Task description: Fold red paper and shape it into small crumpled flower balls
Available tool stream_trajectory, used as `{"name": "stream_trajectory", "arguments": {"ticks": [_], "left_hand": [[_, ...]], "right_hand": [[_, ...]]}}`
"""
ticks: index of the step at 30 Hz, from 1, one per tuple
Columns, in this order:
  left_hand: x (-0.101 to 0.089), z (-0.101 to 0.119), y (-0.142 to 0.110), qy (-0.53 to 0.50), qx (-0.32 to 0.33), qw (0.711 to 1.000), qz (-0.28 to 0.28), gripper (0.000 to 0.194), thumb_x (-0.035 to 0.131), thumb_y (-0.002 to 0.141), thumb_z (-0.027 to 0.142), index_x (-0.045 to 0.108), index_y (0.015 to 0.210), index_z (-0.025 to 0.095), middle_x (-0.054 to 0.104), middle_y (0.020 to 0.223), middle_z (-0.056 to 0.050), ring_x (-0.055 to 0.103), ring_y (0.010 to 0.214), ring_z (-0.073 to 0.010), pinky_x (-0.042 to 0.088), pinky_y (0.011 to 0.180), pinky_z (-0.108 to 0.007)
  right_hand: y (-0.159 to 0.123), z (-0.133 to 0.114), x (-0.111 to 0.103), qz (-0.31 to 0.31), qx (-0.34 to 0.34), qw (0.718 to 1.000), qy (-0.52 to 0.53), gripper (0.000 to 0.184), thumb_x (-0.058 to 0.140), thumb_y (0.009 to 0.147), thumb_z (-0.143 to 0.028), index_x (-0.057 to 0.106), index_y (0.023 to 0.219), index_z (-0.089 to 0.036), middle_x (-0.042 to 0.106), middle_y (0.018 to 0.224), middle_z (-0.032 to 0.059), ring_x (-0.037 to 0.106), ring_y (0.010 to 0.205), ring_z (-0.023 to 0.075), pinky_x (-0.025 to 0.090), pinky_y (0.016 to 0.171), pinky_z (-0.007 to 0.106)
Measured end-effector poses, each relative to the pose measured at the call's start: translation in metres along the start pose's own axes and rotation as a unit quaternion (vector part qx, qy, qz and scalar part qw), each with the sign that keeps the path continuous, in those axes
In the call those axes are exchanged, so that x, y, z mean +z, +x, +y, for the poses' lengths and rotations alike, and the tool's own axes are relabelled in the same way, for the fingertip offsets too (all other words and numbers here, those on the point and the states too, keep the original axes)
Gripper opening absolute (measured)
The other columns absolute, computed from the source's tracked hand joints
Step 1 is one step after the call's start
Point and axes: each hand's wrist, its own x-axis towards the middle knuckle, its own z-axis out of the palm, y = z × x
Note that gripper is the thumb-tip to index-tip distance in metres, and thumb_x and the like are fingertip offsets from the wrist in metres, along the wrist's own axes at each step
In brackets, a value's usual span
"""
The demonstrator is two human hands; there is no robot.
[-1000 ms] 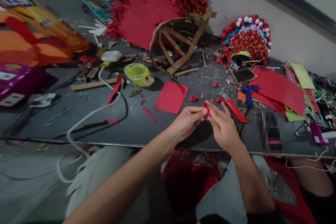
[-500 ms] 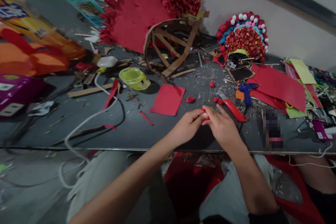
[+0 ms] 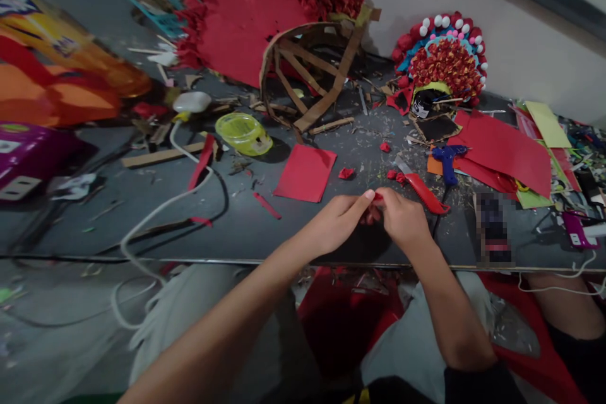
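Observation:
My left hand and my right hand meet fingertip to fingertip over the near edge of the dark table. Together they pinch a small red paper piece, mostly hidden between the fingers. Both hands are closed on it. Just right of my right hand lies a red utility knife. A square red paper sheet and small rolled red paper bits lie just beyond my hands.
A big red paper headdress on a cardboard frame stands at the back, a smaller beaded one to its right. A yellow tape dispenser, white cable, blue glue gun and coloured paper sheets crowd the table.
The red paper piece stood as a visible loop between my fingertips; now my fingers have closed over it and it is nearly hidden. Both hands stayed in place.

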Motion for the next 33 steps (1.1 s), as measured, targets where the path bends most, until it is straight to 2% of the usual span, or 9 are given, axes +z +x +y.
{"name": "stream_trajectory", "arguments": {"ticks": [3, 7, 11, 16, 19, 23, 27, 30, 33], "left_hand": [[-0.002, -0.001, 0.003, -0.143, -0.053, 0.988, -0.036, 0.062, 0.056, 0.070, 0.073, 0.064, 0.068, 0.012, 0.060, 0.063, -0.004, 0.055, 0.060, -0.0153, 0.047, 0.061, -0.028], [-0.006, -0.003, 0.004, -0.296, -0.095, 0.945, -0.099, 0.052, 0.077, 0.059, 0.061, 0.068, 0.070, 0.010, 0.060, 0.065, -0.004, 0.055, 0.061, -0.0121, 0.050, 0.058, -0.024], [-0.009, -0.004, 0.003, -0.317, -0.087, 0.939, -0.100, 0.044, 0.083, 0.055, 0.052, 0.069, 0.065, 0.012, 0.060, 0.064, -0.002, 0.053, 0.060, -0.0083, 0.051, 0.060, -0.021], [-0.010, 0.000, 0.001, -0.306, -0.068, 0.943, -0.111, 0.047, 0.084, 0.050, 0.055, 0.068, 0.062, 0.012, 0.060, 0.062, -0.002, 0.054, 0.060, -0.0102, 0.050, 0.063, -0.024], [-0.011, 0.006, -0.001, -0.234, -0.004, 0.966, -0.113, 0.045, 0.080, 0.059, 0.054, 0.066, 0.062, 0.012, 0.059, 0.063, -0.002, 0.053, 0.061, -0.0118, 0.048, 0.064, -0.025], [-0.010, 0.009, 0.000, -0.012, 0.107, 0.993, -0.057, 0.029, 0.055, 0.085, 0.041, 0.059, 0.073, 0.015, 0.058, 0.071, -0.003, 0.054, 0.068, -0.0149, 0.044, 0.067, -0.026], [-0.007, 0.000, 0.002, 0.167, 0.137, 0.976, 0.011, 0.017, 0.038, 0.089, 0.026, 0.045, 0.075, 0.019, 0.051, 0.068, -0.001, 0.050, 0.062, -0.0159, 0.040, 0.063, -0.027], [-0.006, -0.006, 0.003, 0.244, 0.144, 0.959, 0.011, 0.016, 0.036, 0.089, 0.023, 0.040, 0.073, 0.020, 0.046, 0.064, -0.001, 0.046, 0.058, -0.0167, 0.037, 0.060, -0.028], [-0.007, -0.005, 0.002, 0.256, 0.155, 0.954, 0.003, 0.016, 0.036, 0.086, 0.020, 0.039, 0.071, 0.020, 0.047, 0.065, -0.002, 0.046, 0.059, -0.0169, 0.036, 0.059, -0.028]], "right_hand": [[-0.002, 0.000, -0.001, 0.044, -0.034, 0.998, 0.015, 0.023, 0.041, 0.092, -0.019, 0.064, 0.094, -0.021, 0.072, 0.080, 0.0019, 0.065, 0.074, 0.0134, 0.042, 0.062, 0.022], [-0.004, 0.000, -0.001, 0.134, -0.086, 0.987, 0.024, 0.026, 0.042, 0.093, -0.023, 0.068, 0.090, -0.020, 0.070, 0.075, 0.0039, 0.062, 0.076, 0.0157, 0.045, 0.071, 0.028], [-0.003, -0.003, 0.001, 0.183, -0.108, 0.974, 0.073, 0.028, 0.041, 0.092, -0.022, 0.069, 0.098, -0.023, 0.068, 0.104, 0.0059, 0.060, 0.100, 0.0177, 0.046, 0.089, 0.034], [-0.004, -0.005, -0.003, 0.140, -0.120, 0.962, 0.200, 0.036, 0.036, 0.093, -0.019, 0.062, 0.117, -0.027, 0.064, 0.116, 0.0038, 0.058, 0.108, 0.0151, 0.047, 0.095, 0.034], [-0.004, -0.001, -0.004, 0.120, -0.133, 0.956, 0.233, 0.038, 0.037, 0.093, -0.020, 0.055, 0.125, -0.028, 0.064, 0.117, 0.0029, 0.058, 0.110, 0.0140, 0.048, 0.095, 0.031], [-0.004, 0.002, 0.005, 0.094, -0.088, 0.983, 0.127, 0.041, 0.033, 0.093, -0.018, 0.051, 0.130, -0.019, 0.063, 0.122, 0.0088, 0.058, 0.111, 0.0174, 0.046, 0.097, 0.033], [-0.002, -0.003, 0.013, 0.030, -0.008, 0.999, 0.031, 0.039, 0.032, 0.093, -0.022, 0.051, 0.127, -0.013, 0.064, 0.118, 0.0143, 0.062, 0.102, 0.0220, 0.049, 0.088, 0.035], [-0.002, -0.007, 0.011, -0.014, -0.002, 1.000, 0.012, 0.035, 0.031, 0.095, -0.028, 0.055, 0.117, -0.014, 0.067, 0.106, 0.0134, 0.065, 0.092, 0.0224, 0.050, 0.077, 0.033], [-0.002, -0.008, 0.004, -0.040, -0.015, 0.999, 0.006, 0.037, 0.029, 0.097, -0.034, 0.054, 0.113, -0.013, 0.068, 0.103, 0.0127, 0.065, 0.091, 0.0227, 0.049, 0.073, 0.031]]}}
